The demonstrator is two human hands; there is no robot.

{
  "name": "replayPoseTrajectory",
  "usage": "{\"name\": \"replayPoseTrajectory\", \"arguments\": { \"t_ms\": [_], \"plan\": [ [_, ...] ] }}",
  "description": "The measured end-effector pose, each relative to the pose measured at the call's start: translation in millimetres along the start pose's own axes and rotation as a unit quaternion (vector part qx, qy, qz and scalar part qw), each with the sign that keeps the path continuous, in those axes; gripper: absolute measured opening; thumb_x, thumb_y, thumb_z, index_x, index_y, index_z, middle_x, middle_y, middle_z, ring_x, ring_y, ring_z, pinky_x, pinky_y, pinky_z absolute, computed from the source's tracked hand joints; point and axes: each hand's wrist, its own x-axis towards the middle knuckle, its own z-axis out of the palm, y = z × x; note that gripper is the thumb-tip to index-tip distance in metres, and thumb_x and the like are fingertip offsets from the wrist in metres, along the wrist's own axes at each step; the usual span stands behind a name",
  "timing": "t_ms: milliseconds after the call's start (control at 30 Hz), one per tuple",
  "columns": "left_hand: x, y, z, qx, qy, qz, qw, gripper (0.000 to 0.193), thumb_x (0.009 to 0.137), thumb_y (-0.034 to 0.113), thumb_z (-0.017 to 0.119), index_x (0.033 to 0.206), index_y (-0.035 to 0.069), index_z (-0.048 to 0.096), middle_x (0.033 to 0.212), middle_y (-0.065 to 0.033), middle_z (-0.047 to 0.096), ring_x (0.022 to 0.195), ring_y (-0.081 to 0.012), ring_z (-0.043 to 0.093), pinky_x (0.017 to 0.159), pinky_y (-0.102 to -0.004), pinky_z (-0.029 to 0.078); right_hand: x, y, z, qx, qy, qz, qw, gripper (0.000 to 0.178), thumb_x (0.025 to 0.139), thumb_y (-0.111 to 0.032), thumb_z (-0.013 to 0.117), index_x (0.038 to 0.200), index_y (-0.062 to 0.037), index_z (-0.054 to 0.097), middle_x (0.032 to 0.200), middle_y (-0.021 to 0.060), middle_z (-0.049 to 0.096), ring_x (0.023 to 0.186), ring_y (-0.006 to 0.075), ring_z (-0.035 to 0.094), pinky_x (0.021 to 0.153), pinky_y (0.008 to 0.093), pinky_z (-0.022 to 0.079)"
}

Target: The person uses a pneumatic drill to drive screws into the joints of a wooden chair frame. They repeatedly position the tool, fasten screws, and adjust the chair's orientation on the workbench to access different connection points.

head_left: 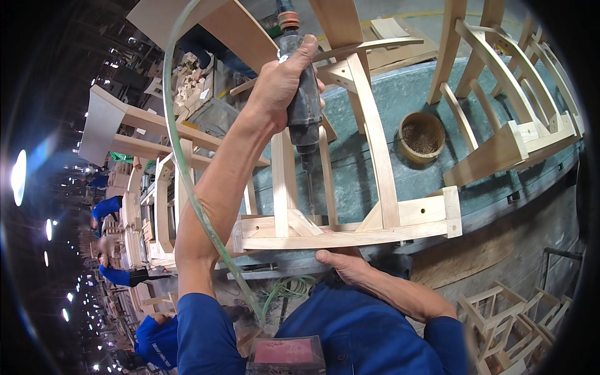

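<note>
My left hand point(281, 84) is wrapped round a black air screwdriver point(304, 115), held upright with its long thin bit pointing down. The bit's tip is at the inner side of the near rail of a pale wooden chair frame point(347, 239), by a corner brace point(304, 223); whether it touches a screw is too small to tell. At the rail's near side, my right hand point(350, 265) grips the frame from below, thumb showing and most fingers hidden behind the wood. The frame stands on a green-topped workbench point(369, 169).
A round tub of small brown pieces point(422, 139) sits right of the frame. More chair frames point(506, 106) stand at the far right and another frame point(181, 137) at left. A clear air hose point(181, 156) runs across my left arm. Co-workers in blue point(156, 340) are at left.
</note>
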Motion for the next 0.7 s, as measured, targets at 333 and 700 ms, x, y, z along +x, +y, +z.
{"name": "replayPoseTrajectory", "arguments": {
  "t_ms": [333, 700],
  "plan": [
    [5, -17, -1, -0.001, -0.021, -0.062, 0.998, 0.056, 0.086, 0.059, 0.064, 0.09, 0.004, 0.055, 0.067, -0.0099, 0.062, 0.05, -0.0177, 0.064, 0.047, -0.0287, 0.056, 8, -22, 4, -0.148, -0.026, -0.04, 0.988, 0.048, 0.078, -0.04, 0.081, 0.103, -0.0021, 0.064, 0.091, 0.002, 0.062, 0.087, 0.01, 0.057, 0.077, 0.0255, 0.047],
    [21, -58, -12, -0.06, -0.013, -0.144, 0.988, 0.058, 0.08, 0.059, 0.069, 0.088, 0.004, 0.053, 0.066, -0.0116, 0.061, 0.048, -0.0183, 0.064, 0.043, -0.0279, 0.055, 10, -32, 6, -0.221, -0.028, -0.051, 0.974, 0.042, 0.077, -0.036, 0.083, 0.097, -0.0027, 0.066, 0.086, 0.0009, 0.064, 0.083, 0.0091, 0.059, 0.074, 0.0257, 0.048]
  ]
}}
